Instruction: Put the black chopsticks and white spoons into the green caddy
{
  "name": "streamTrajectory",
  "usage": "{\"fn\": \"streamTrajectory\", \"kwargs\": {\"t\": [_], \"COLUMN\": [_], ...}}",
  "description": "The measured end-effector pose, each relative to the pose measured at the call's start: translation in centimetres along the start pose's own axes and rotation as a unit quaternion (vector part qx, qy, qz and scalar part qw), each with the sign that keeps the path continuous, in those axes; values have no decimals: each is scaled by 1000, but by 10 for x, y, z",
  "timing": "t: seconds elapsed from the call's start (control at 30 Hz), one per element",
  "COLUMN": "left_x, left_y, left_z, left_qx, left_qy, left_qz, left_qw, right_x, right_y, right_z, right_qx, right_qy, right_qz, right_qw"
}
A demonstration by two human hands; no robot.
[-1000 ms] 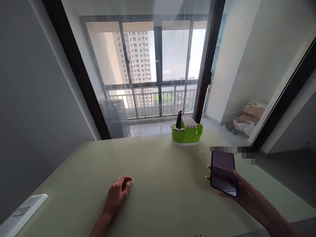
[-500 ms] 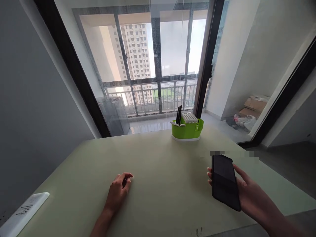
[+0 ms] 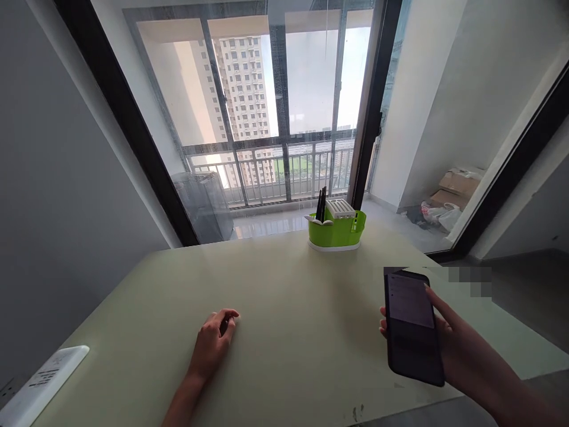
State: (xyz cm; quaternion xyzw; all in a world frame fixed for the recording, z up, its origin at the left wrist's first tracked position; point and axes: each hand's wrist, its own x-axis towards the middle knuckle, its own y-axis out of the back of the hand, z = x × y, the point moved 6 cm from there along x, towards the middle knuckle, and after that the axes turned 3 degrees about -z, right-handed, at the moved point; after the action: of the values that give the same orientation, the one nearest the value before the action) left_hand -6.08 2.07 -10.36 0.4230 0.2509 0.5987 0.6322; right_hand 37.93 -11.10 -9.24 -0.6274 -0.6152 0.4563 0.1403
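My right hand (image 3: 462, 344) is wrapped round a black smartphone (image 3: 411, 332), held tilted above the right side of the table. The thumb lies along the phone's right edge and fingertips show at its left edge. The upper part of its screen is dimly lit; the lower part is dark. My left hand (image 3: 216, 337) rests on the pale green table (image 3: 284, 356) with its fingers curled in and its thumb close to the index finger. Nothing shows in that hand.
A green caddy (image 3: 335, 232) with black chopsticks (image 3: 320, 204) and white spoons stands at the table's far edge. At the left edge lies a white slab-like object (image 3: 48, 379) with printed marks. Beyond the glass are boxes and bags (image 3: 453, 198).
My right hand has moved slightly right with the smartphone. Its screen, dark before, now shows a dim display on the upper part. My left hand has stayed put.
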Motion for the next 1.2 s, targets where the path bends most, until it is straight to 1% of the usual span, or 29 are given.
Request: {"fn": "streamTrajectory", "kwargs": {"t": [0.2, 0.37, 0.53, 0.73, 0.83, 1.0, 1.13, 1.2], "left_x": [0, 0, 0, 1, 0, 0, -1, -1], "left_y": [-1, -1, -2, -1, 0, -1, -3, -3], "left_z": [0, 0, -2, 2, 4, 1, -2, -2], "left_qx": [-5, -8, -1, 3, -2, -4, -6, -3], "left_qy": [4, 5, 3, 2, 1, 2, 3, 3], "left_qz": [-5, -7, -4, -7, -7, -8, -9, -6], "left_qw": [1000, 1000, 1000, 1000, 1000, 1000, 1000, 1000], "right_x": [-1, -1, -3, -9, -9, -4, -5, -7], "right_y": [2, 4, -3, -8, -5, 1, -2, -3], "right_z": [-2, -1, -2, 0, 0, 1, 0, -1], "right_qx": [-7, -18, -6, -14, -34, -44, -40, -30], "right_qy": [-1, -7, 0, 10, 15, 0, 8, 19], "right_qz": [-17, -17, -65, -96, -98, -101, -107, -100], "right_qw": [1000, 1000, 998, 995, 995, 994, 993, 994]}}
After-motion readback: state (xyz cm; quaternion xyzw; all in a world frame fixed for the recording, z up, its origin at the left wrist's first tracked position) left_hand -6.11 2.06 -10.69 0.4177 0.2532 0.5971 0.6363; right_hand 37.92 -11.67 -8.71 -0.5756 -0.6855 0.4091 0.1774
